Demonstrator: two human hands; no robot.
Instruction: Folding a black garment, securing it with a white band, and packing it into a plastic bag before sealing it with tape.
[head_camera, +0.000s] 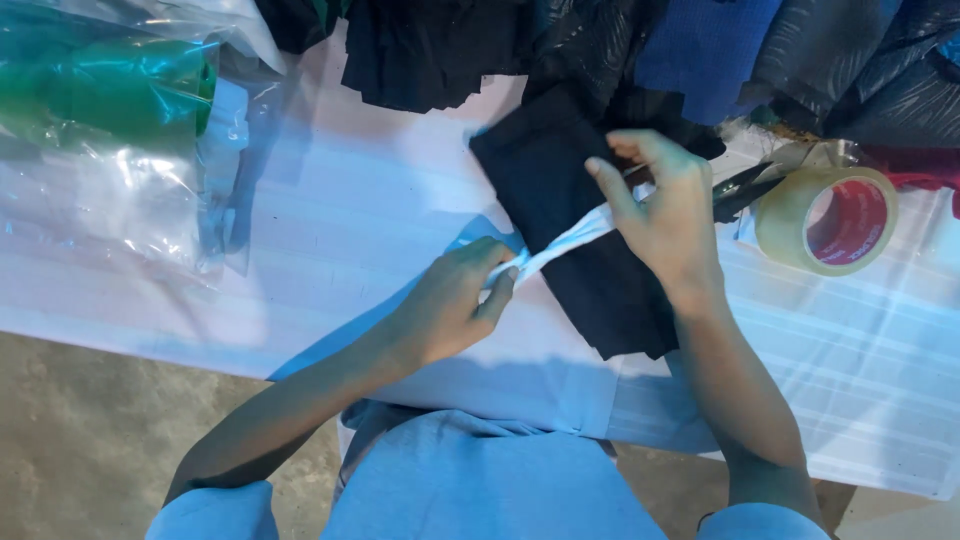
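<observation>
A folded stack of black cloth (560, 190) lies on the white table covering (350, 200), near the middle. A white strip (560, 245) runs across the stack, pulled taut between my two hands. My left hand (455, 300) pinches one end of the strip at the stack's near left edge. My right hand (665, 215) grips the other end over the top of the stack, fingers curled around it. The stack's right part is hidden under my right hand and forearm.
A roll of clear tape (828, 220) with a red core stands to the right, beside dark scissors (745, 185). Clear plastic bags (110, 150) with green and white contents fill the left. Black and blue fabric piles (600, 40) line the far edge. The table's near edge (150, 345) meets a concrete floor.
</observation>
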